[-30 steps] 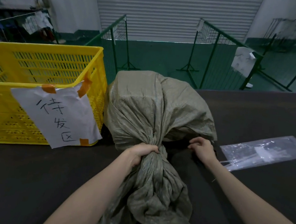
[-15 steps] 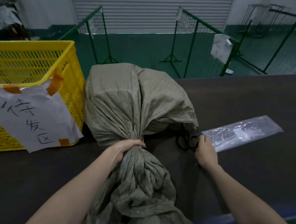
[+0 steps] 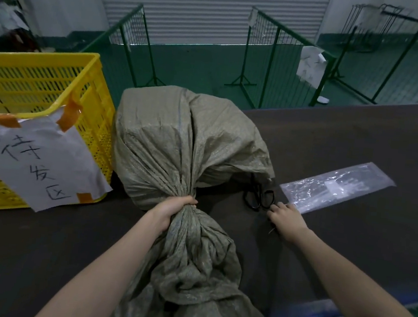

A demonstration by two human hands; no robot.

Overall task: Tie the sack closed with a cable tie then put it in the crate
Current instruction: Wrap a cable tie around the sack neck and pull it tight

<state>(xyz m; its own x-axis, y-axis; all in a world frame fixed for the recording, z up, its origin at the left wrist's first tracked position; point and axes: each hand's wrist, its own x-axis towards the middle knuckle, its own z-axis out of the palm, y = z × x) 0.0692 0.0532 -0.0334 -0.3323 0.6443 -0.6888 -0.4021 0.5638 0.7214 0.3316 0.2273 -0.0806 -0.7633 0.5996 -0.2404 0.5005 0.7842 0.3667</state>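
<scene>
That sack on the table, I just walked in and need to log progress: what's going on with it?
A person's left hand grips the gathered neck of the grey-green sack, holding it bunched shut. The right hand reaches toward the clear bag of cable ties, beside black scissors. No tie is on yet, and the sack sits next to the yellow crate, not inside.

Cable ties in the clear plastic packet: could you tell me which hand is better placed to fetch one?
Right hand: free, beside the clear plastic packet. Left hand grips the grey-green woven sack's gathered neck.
</scene>
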